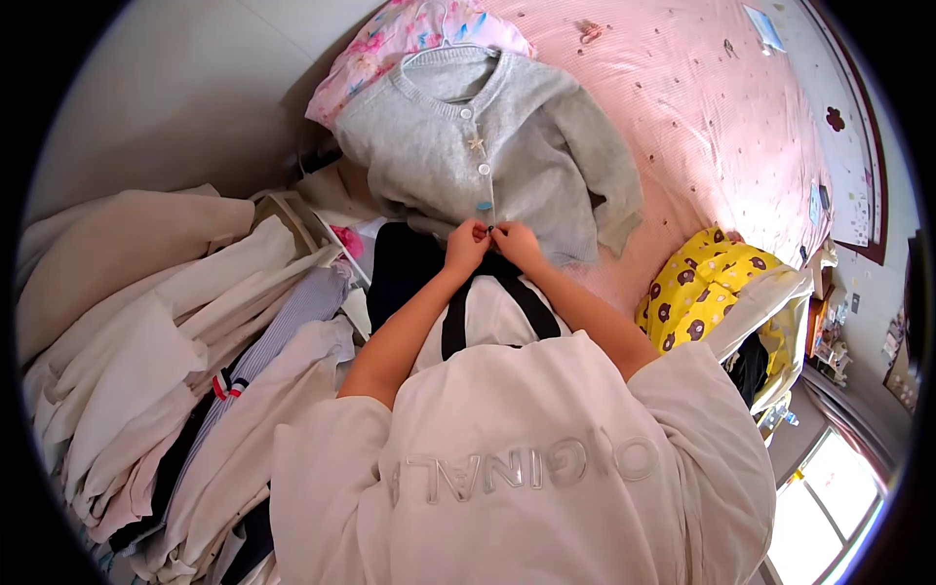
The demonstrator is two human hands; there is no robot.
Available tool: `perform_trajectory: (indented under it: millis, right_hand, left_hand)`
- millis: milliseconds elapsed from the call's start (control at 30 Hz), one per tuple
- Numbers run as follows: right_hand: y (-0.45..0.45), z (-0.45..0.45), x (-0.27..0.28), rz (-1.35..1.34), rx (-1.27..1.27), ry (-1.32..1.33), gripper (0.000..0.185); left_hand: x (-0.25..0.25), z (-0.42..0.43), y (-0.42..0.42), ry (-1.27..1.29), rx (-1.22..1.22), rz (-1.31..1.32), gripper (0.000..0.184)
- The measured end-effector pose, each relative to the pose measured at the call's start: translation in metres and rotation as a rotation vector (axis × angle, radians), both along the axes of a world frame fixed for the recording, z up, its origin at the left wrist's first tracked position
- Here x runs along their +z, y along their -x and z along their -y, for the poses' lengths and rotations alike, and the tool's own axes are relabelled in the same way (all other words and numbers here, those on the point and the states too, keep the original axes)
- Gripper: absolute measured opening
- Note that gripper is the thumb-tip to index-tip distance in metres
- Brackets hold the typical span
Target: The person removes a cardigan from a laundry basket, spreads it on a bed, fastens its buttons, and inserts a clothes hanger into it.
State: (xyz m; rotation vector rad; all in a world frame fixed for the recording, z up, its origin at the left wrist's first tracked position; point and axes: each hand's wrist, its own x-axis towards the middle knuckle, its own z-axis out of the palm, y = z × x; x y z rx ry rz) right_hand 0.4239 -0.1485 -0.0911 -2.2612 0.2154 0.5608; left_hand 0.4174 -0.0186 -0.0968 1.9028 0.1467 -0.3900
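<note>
Near the middle of the frame, the left hand [468,246] and right hand [518,244], fingertips nearly together, pinch the lower front edge of the gray cardigan [531,136], which lies at upper center on the pink bed [702,127].

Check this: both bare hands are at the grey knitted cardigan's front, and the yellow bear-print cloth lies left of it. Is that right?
No: the head view shows the yellow bear-print cloth right of the grey knitted cardigan. Left hand and right hand are indeed at its front.
</note>
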Motion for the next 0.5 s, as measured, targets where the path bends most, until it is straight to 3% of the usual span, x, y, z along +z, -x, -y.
perform_trajectory:
  millis: [300, 500]
  right_hand:
    - [-0.0052, -0.0061, 0.0032, 0.066, 0.059, 0.104, 0.025]
    - [-0.0064, -0.0079, 0.0051, 0.048, 0.064, 0.151, 0.024]
  left_hand:
    - [-0.0037, -0.0015, -0.0014, -0.029, 0.018, -0.027, 0.018]
    - [0.0018, -0.0075, -0.0008, -0.173, -0.11, -0.012, 0.023]
